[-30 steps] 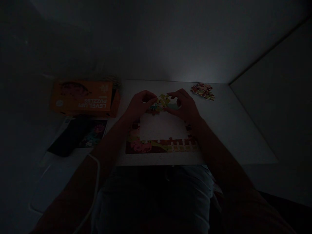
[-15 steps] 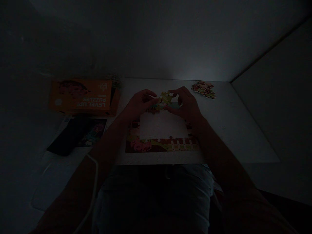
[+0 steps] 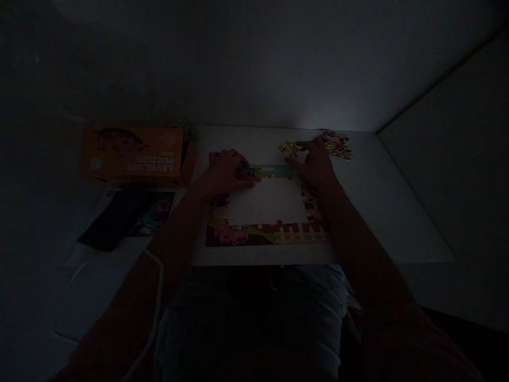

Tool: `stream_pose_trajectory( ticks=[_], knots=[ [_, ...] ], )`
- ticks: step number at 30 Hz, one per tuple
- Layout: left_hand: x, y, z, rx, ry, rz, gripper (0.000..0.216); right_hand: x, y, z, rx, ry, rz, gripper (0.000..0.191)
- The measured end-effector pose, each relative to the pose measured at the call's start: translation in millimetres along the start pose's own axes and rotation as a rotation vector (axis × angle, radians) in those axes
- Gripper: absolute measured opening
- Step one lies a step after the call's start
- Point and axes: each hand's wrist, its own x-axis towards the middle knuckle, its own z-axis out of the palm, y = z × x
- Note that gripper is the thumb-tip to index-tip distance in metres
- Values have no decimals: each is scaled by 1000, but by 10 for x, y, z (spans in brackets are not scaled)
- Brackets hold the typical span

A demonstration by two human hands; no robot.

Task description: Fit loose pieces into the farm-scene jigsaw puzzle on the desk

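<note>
The puzzle piece is lying on the white table just beyond the half-built puzzle, the right hand touching it with its fingertips. The left hand is resting curled on the puzzle's top border, and the room's dimness is hiding either grip.

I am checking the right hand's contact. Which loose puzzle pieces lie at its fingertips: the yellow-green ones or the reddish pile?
The yellow-green pieces, at the fingertips of the right hand; the reddish pile lies farther right, beside the hand's back.
</note>
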Motion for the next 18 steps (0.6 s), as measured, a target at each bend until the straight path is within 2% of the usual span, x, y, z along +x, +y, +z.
stream_pose_trajectory(
  ticks=[5, 10, 15, 18],
  knots=[
    [0, -8, -13, -41, 48, 25, 51, -3, 9, 25, -32, -8, 39, 57],
    [-8, -1, -22, -79, 129, 98, 58, -9, -54, 34, -111, -32, 83, 61],
    [-17, 37, -30, -73, 149, 135, 55, 5, -55, -6, -123, -45, 122, 68],
    [-15, 44, -23, -100, 193, 163, 57, 19, -82, -44, -90, -67, 112, 64]
  ],
)
